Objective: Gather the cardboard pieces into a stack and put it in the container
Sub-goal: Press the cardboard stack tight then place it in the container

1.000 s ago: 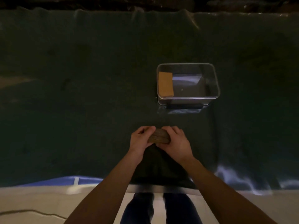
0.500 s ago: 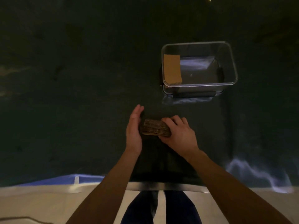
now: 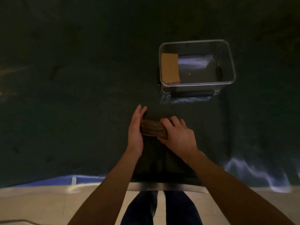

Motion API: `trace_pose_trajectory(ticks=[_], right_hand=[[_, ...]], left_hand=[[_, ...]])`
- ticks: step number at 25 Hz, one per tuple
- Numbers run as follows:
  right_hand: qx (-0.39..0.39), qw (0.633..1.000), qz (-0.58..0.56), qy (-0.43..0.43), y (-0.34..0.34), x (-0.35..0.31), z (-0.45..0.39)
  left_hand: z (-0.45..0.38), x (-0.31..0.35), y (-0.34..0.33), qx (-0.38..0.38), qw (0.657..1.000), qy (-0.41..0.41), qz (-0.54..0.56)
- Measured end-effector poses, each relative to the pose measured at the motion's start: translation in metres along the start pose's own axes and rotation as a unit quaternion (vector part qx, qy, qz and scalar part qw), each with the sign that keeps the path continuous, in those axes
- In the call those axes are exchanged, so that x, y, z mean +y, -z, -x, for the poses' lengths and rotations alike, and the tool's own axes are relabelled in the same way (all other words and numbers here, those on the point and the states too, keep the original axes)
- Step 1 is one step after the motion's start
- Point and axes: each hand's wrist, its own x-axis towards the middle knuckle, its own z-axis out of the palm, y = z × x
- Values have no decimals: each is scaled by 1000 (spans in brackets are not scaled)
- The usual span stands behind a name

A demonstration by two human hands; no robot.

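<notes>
Nearest the camera, the person's legs stood at the edge of the dark surface, both forearms reaching forward over it. The left hand was flat and upright, palm turned inward and fingers straight, pressed against the left end of the cardboard stack; it had hold of nothing and seemed to be serving as a stop to square the ends of the pieces. The right hand lay over the right end of the stack with its fingers curled across the top, a closed grip that appeared to be pinning the pieces together while the other hand tapped them into line. The stack rested on the surface between the two hands, its layered edges facing the camera, which suggested the pieces were gathered and only being tidied before a lift. Further out and to the right, well apart from the hands, stood the clear container, open at the top. One tan cardboard piece already sat at its left side, though whether it leaned on the wall or lay flat could not be told. That left the right part of the container free, probably where the stack would go. The dim light hid finer detail of the surface.
</notes>
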Motion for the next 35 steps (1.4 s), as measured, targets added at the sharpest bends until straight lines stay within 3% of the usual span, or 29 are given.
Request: trace_pose_trajectory(ticks=[8,11,15,17,20,23,25,27,29,30,33,34,35], right_hand=[[78,997,18,10,-1,0,1],[55,998,16,-17,-1,0,-1],[64,998,26,-9,2,0,0],[61,998,18,-21,-1,-2,2],[61,998,15,-32,-2,1,-1],[53,998,-26,-21,-2,5,0],[56,991,-109,-61,-2,12,6],[61,959,-241,-137,-2,16,14],[63,901,-393,-172,-4,8,21],[75,846,-497,-178,-7,0,23],[166,604,-739,-247,-5,-25,20],[183,571,-755,-266,-3,-28,16],[190,577,-745,-276,-1,-30,15]], left_hand=[[5,-7,0,-24,1000,-12,14],[6,-11,-3,-31,999,-8,-33],[6,-12,-4,-17,1000,-12,-11],[6,-17,-2,-21,995,-25,-93],[6,-20,-5,-6,960,-74,-270],[6,-17,-11,48,940,-118,-317],[5,-16,-12,52,936,-112,-329],[5,-16,-10,47,940,-96,-324],[6,-17,-12,48,951,-87,-293],[6,-19,-13,51,956,-84,-275],[7,-20,-15,65,964,-86,-242],[7,-20,-16,74,969,-87,-221],[8,-19,-17,83,973,-86,-197]])
